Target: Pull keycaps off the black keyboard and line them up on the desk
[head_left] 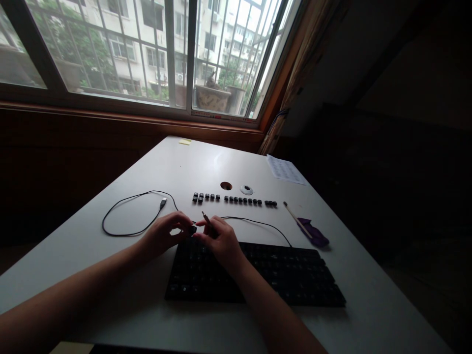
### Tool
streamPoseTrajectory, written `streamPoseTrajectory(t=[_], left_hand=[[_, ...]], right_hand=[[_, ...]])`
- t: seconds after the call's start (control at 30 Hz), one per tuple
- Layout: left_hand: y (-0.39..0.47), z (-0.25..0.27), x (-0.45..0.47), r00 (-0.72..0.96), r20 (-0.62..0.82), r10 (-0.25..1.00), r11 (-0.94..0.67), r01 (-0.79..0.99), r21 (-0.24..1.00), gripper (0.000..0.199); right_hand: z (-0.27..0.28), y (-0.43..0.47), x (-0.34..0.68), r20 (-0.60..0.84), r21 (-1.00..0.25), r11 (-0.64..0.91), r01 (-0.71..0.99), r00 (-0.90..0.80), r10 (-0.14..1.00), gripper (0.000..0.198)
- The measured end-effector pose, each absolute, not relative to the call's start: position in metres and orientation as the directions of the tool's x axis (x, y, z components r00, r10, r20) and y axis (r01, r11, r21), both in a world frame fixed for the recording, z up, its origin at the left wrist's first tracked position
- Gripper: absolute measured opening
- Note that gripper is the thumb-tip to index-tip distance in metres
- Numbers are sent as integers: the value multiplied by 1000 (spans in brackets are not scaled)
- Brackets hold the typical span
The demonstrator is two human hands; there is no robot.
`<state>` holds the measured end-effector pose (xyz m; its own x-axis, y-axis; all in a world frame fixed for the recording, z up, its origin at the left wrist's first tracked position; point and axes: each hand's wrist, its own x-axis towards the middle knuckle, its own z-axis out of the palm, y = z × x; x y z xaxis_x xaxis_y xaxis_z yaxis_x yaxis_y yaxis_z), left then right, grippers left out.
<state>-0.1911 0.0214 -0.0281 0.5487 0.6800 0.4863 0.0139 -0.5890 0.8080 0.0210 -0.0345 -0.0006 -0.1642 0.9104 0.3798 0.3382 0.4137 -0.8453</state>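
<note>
Above the upper left of a black keyboard [295,275], my left hand [165,231] is closed in a pinch on a small black keycap [192,229]. Close beside it, my right hand [221,241] grips a slim brown tool [205,218], its narrow tip pointing up and left; the kind is too small to make out. The right fingertips are near the keycap, but I cannot tell whether they touch it. Behind the keyboard stand loose black keycaps [245,200] in a row of groups. My right hand and forearm hide part of the keys.
A black USB cable [121,199] loops on the white table [121,305] at left. A thin stick with a dark tip [295,216] rests against a purple cloth [313,233] at right. Further back are a cable hole [226,186], its round cover [246,190] and a paper sheet [285,170].
</note>
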Motion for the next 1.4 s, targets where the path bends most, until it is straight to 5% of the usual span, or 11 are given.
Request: streamPoseTrajectory(t=[0.4, 0.57, 0.83, 1.4], left_hand=[[23, -33, -190, 533, 496, 686, -618, 67, 783, 28], [23, -22, -191, 586, 526, 617, -719, 148, 679, 11], [22, -21, -189, 738, 498, 455, -844, 178, 506, 11], [23, -23, -190, 771, 469, 430, -850, 171, 498, 9]], right_hand=[[2, -32, 24, 368, -826, 395, 402, -147, 918, 17], [15, -14, 45, 403, -769, 414, 487, -134, 905, 19], [0, 48, 74, 368, -595, 372, 712, -170, 914, 12], [-28, 83, 59, 338, -488, 326, 810, -169, 926, 21]])
